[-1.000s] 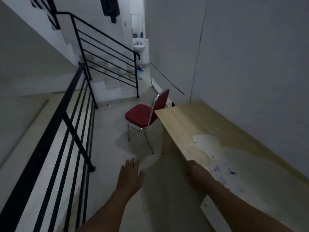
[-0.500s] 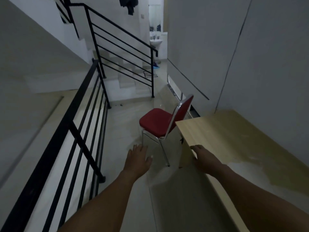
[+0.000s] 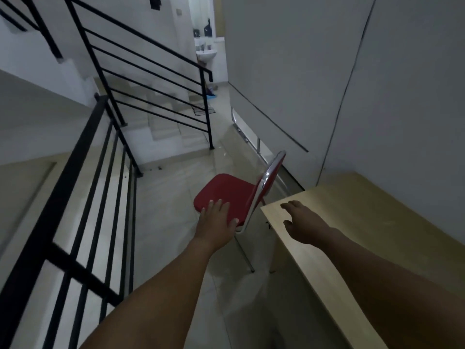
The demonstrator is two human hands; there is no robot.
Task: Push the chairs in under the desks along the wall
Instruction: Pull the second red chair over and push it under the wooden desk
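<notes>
Chair (image 3: 227,195) — red seat and back, shiny silver frame. Desk (image 3: 364,222) pale wood grain. Railing (image 3: 100,152) black. Walls (image 3: 314,71) grey-white, thin dark seam lines. Floor (image 3: 171,222) pale glossy tile. Sink (image 3: 206,54) white — far doorway.

The chair (image 3: 227,195) has a red seat and back with a matt, cloth-like look, set in a shiny chromed metal frame. The worktop (image 3: 372,222) shows a pale wood-grain surface, smooth and matt. The railing (image 3: 75,187) is black painted metal. The floor (image 3: 163,222) is pale tile, glossy with soft reflections. The wall (image 3: 402,96) is smooth, matt grey-white.
</notes>
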